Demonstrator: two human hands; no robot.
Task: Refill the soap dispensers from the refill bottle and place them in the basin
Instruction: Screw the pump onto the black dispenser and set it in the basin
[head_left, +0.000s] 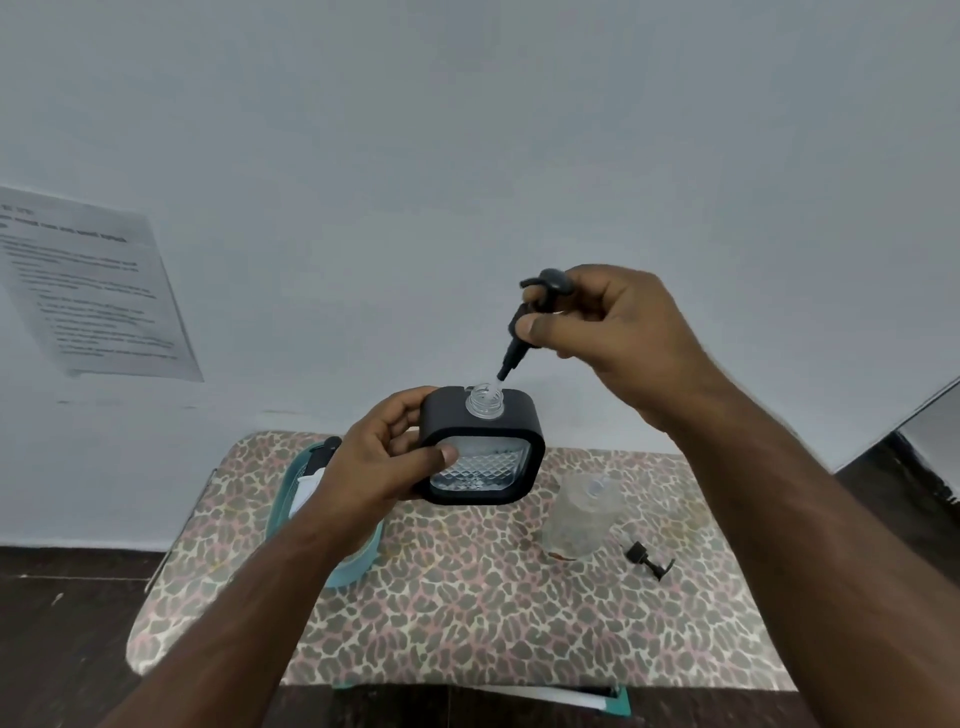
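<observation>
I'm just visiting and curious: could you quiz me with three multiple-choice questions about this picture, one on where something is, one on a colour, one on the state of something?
1. Where is the loose black pump?
A. On the patterned table, right of the clear bottle
B. Inside the basin
C. On the floor

2. What colour is the basin?
A. Red
B. Teal
C. Yellow

3. What is the state of the black-framed dispenser?
A. Lying capped on the table
B. Held up, neck open, pump out
C. Sitting in the basin

Answers:
1 A: it lies on the table beside the clear bottle.
2 B: its rim shows teal under the left forearm.
3 B: the left hand holds it while the right hand holds its pump above the open neck.
</observation>
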